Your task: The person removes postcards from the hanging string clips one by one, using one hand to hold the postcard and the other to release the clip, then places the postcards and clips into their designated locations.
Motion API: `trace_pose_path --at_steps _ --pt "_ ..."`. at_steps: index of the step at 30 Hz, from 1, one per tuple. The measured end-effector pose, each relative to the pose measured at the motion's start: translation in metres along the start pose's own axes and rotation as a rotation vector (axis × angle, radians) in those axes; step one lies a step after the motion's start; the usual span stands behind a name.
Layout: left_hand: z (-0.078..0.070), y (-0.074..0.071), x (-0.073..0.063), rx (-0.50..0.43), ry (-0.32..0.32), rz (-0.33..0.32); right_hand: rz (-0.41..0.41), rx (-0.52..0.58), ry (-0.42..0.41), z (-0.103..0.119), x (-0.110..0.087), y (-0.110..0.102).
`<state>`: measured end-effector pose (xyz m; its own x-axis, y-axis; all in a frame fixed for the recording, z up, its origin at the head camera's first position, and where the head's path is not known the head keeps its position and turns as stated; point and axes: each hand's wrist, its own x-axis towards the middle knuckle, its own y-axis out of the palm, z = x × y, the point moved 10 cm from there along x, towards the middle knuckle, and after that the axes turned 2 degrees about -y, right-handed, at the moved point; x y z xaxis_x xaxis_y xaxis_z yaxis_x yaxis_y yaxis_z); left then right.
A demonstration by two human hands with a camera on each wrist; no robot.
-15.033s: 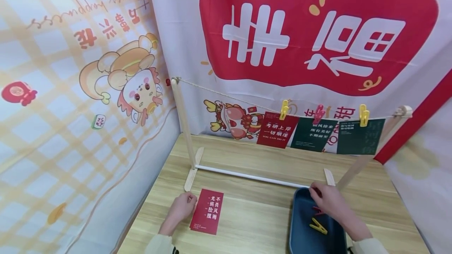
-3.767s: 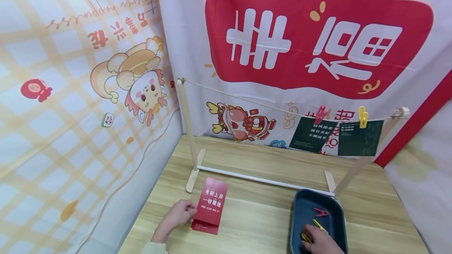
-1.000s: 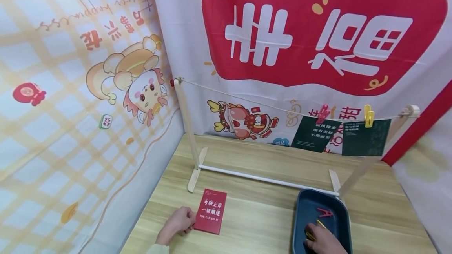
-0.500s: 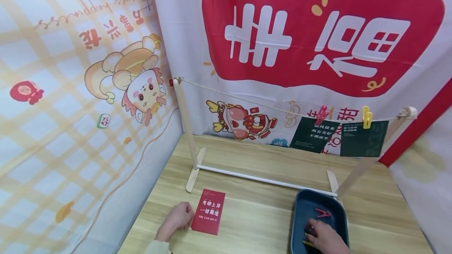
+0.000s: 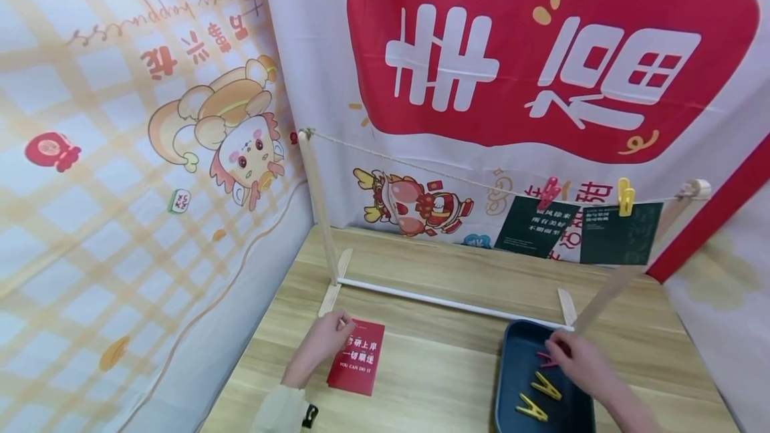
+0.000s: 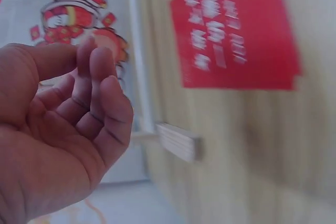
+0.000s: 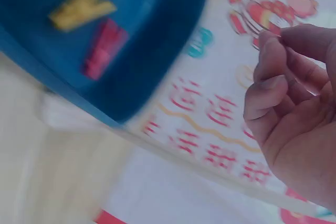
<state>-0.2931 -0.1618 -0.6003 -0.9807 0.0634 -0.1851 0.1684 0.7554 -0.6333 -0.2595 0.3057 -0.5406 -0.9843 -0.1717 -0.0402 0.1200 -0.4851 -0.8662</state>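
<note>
My left hand [image 5: 321, 341] hovers over the left edge of a red card stack [image 5: 356, 366] on the table, its fingers loosely curled around nothing. In the left wrist view a second red edge peeks from under the top card [image 6: 241, 35]. Above the far end of a dark blue tray [image 5: 511, 369] is my right hand [image 5: 580, 361], also empty, thumb near the fingertips. Two yellow clothespins [image 5: 546, 387] and a pink clothespin [image 5: 547, 359], partly hidden by that hand, lie in the tray.
A wooden stand with a left post [image 5: 319, 209], a right post [image 5: 668, 226] and a white bottom rod [image 5: 445, 302] carries a string [image 5: 409, 164]. Two dark green cards [image 5: 619, 239] hang at its right under a pink clothespin [image 5: 548, 194] and a yellow clothespin [image 5: 625, 198]. Printed cloth hangs behind.
The red card that hung on the string now lies on the stack, its yellow clothespin in the tray. My right hand has let go of that clothespin and risen; my left has lifted off the cards.
</note>
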Motion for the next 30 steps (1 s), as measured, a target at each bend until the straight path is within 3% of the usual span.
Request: trace_pose_path --at_steps 5,10,15,22,30 --pt "-0.040 -0.009 0.007 0.007 0.083 -0.042 -0.118 -0.009 -0.071 0.022 0.004 -0.051" --pt "-0.077 -0.014 0.012 -0.038 0.155 -0.073 -0.321 -0.068 -0.229 0.056 0.002 -0.101" --pt "-0.100 -0.017 0.013 -0.117 0.186 -0.080 -0.500 -0.125 -0.369 0.085 -0.006 -0.137" --pt "-0.126 -0.022 0.016 -0.105 0.218 -0.107 -0.608 -0.089 -0.375 0.107 -0.008 -0.176" --pt "-0.165 -0.019 0.020 -0.140 0.286 -0.063 -0.724 -0.024 -0.435 0.138 -0.006 -0.214"
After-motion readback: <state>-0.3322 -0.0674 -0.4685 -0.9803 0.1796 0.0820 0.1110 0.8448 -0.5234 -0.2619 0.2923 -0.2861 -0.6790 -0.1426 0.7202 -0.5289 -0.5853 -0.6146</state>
